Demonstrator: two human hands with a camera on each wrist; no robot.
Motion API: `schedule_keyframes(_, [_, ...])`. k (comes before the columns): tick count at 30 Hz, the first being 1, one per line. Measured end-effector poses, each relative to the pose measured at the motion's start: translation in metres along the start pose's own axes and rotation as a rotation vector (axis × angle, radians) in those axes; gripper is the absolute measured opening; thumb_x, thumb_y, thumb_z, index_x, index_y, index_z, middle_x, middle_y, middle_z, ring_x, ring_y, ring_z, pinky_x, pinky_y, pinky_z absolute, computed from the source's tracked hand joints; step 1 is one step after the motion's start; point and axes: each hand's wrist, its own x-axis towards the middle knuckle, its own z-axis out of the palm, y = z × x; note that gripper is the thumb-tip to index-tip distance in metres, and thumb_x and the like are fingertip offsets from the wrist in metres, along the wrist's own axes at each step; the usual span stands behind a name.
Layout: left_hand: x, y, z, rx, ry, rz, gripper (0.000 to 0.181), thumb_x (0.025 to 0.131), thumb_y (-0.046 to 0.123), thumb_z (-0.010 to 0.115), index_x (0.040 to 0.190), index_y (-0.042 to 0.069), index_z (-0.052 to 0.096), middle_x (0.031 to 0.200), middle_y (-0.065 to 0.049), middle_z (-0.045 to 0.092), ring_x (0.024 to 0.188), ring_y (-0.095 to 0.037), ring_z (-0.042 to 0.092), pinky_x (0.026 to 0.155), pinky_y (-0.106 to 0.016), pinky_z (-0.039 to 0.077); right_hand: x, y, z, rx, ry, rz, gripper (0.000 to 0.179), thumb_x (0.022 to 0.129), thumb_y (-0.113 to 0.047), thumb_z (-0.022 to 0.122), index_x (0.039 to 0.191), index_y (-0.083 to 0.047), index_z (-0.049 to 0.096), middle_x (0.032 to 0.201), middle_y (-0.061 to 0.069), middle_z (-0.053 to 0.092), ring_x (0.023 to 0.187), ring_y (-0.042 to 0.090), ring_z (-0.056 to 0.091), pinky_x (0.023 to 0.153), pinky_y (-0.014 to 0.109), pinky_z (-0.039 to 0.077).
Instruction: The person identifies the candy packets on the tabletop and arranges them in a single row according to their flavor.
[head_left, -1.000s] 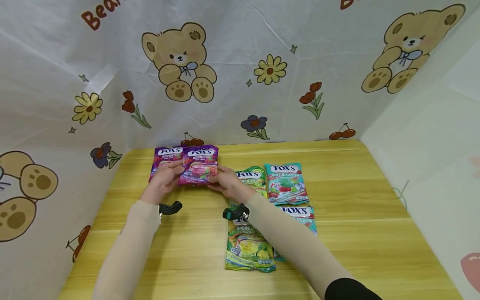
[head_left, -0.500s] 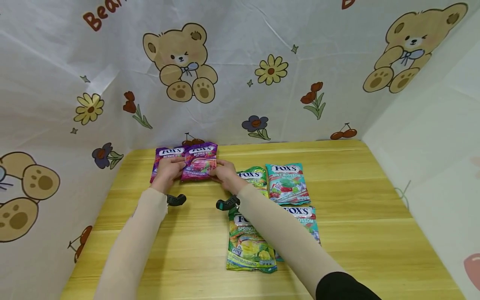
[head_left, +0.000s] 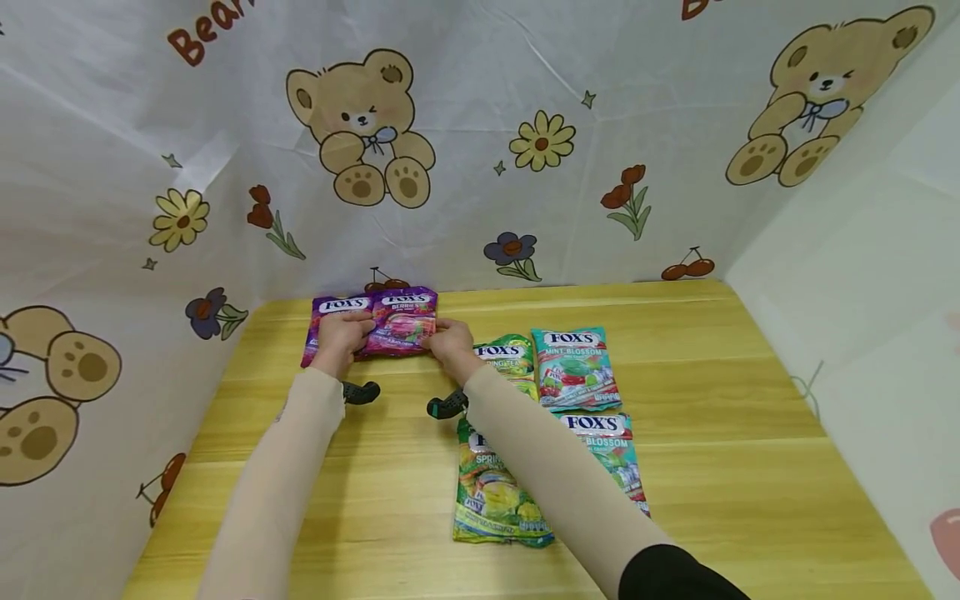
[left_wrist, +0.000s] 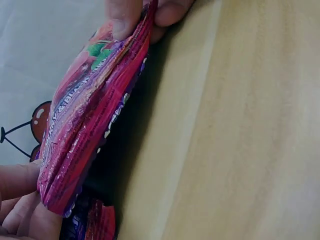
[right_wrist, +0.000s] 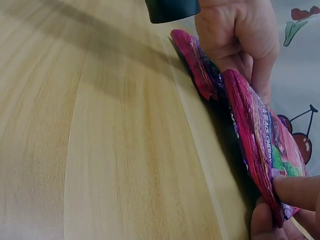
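Both hands hold one purple candy bag [head_left: 405, 323] by its two sides, near the table's back edge. The left hand [head_left: 342, 340] pinches its left edge and covers part of a second purple candy bag [head_left: 318, 333] that lies to the left. The right hand [head_left: 452, 343] pinches the right edge between thumb and fingers. In the left wrist view, the held bag [left_wrist: 95, 110] is tilted, with a dark shadow under its lower edge. The right wrist view shows the bag [right_wrist: 255, 135] with its lower edge above the wood, beside the other purple bag [right_wrist: 192, 60].
Green candy bags [head_left: 495, 492] lie right of centre on the wooden table [head_left: 750, 467], partly under the right forearm. Teal candy bags [head_left: 576, 367] lie beside them. A bear-printed cloth [head_left: 465, 167] rises behind the table, and a pale wall [head_left: 847, 275] stands at the right.
The held purple bag has moved slightly back and down, alongside the other purple bag. Both hands went with it, keeping their hold. The green and teal bags have stayed put.
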Motion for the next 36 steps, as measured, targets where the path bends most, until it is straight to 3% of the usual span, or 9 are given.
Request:
schedule_keyframes(6, [0.006, -0.001, 0.003, -0.031, 0.018, -0.036, 0.036, 0.101, 0.013, 0.067, 0.137, 0.015, 0.069, 0.161, -0.008, 0.046, 0.143, -0.029, 0.051, 0.117, -0.044, 0.044, 0.0, 0.002, -0.002, -0.058, 0.052, -0.023, 0.044, 0.089, -0.003, 0.079, 0.131, -0.007, 0.07, 0.119, 0.014, 0.071, 0.079, 0.015, 0.069, 0.074, 0.027, 0.063])
schedule_keyframes(12, [-0.003, 0.001, 0.003, -0.054, 0.033, -0.017, 0.037, 0.1, 0.013, 0.068, 0.138, 0.014, 0.068, 0.161, -0.01, 0.045, 0.143, -0.029, 0.052, 0.114, -0.038, 0.047, -0.001, -0.001, -0.001, -0.097, 0.078, -0.036, 0.042, 0.09, -0.005, 0.078, 0.131, -0.006, 0.069, 0.118, 0.014, 0.07, 0.074, 0.013, 0.066, 0.065, 0.021, 0.06])
schedule_keyframes(16, [-0.015, 0.003, -0.001, -0.071, 0.03, 0.006, 0.039, 0.1, 0.012, 0.068, 0.139, 0.012, 0.066, 0.158, -0.011, 0.049, 0.138, -0.027, 0.056, 0.111, -0.035, 0.05, -0.002, -0.004, -0.001, -0.131, 0.057, -0.046, 0.043, 0.093, -0.007, 0.075, 0.135, -0.007, 0.067, 0.124, 0.014, 0.069, 0.081, 0.016, 0.065, 0.069, 0.026, 0.059])
schedule_keyframes(20, [-0.023, 0.003, -0.005, -0.101, 0.017, 0.008, 0.041, 0.1, 0.011, 0.068, 0.141, 0.011, 0.065, 0.155, -0.01, 0.053, 0.136, -0.025, 0.059, 0.11, -0.034, 0.051, -0.002, -0.007, -0.003, -0.166, 0.017, -0.069, 0.043, 0.095, -0.008, 0.071, 0.137, -0.004, 0.065, 0.132, 0.014, 0.067, 0.097, 0.019, 0.061, 0.084, 0.029, 0.058])
schedule_keyframes(27, [-0.031, -0.003, -0.008, -0.136, -0.04, 0.007, 0.045, 0.102, 0.011, 0.065, 0.146, 0.008, 0.059, 0.156, -0.011, 0.051, 0.139, -0.023, 0.056, 0.113, -0.034, 0.049, -0.004, -0.01, -0.017, 0.007, -0.12, -0.03, 0.042, 0.1, -0.003, 0.063, 0.141, 0.005, 0.058, 0.14, 0.02, 0.059, 0.115, 0.027, 0.06, 0.104, 0.044, 0.055])
schedule_keyframes(30, [-0.033, -0.007, -0.008, -0.143, -0.057, 0.029, 0.045, 0.102, 0.009, 0.064, 0.146, 0.005, 0.058, 0.154, -0.013, 0.053, 0.138, -0.024, 0.056, 0.112, -0.034, 0.05, -0.007, -0.012, -0.022, 0.011, -0.166, -0.033, 0.042, 0.101, -0.006, 0.062, 0.142, 0.005, 0.057, 0.144, 0.019, 0.056, 0.107, 0.02, 0.06, 0.109, 0.044, 0.052])
schedule_keyframes(33, [-0.035, -0.012, -0.009, -0.15, -0.065, 0.057, 0.045, 0.101, 0.008, 0.065, 0.146, 0.003, 0.058, 0.151, -0.015, 0.056, 0.137, -0.025, 0.057, 0.11, -0.033, 0.051, -0.011, -0.014, -0.024, 0.005, -0.2, -0.035, 0.042, 0.102, -0.008, 0.061, 0.142, 0.004, 0.057, 0.146, 0.019, 0.056, 0.083, 0.014, 0.05, 0.108, 0.041, 0.051])
schedule_keyframes(36, [-0.038, -0.015, -0.01, -0.157, -0.071, 0.078, 0.045, 0.101, 0.008, 0.066, 0.145, 0.002, 0.058, 0.15, -0.015, 0.057, 0.136, -0.025, 0.058, 0.107, -0.031, 0.053, -0.013, -0.014, -0.026, -0.013, -0.204, -0.049, 0.043, 0.102, -0.01, 0.063, 0.143, 0.003, 0.057, 0.146, 0.018, 0.056, 0.081, 0.013, 0.045, 0.105, 0.04, 0.05])
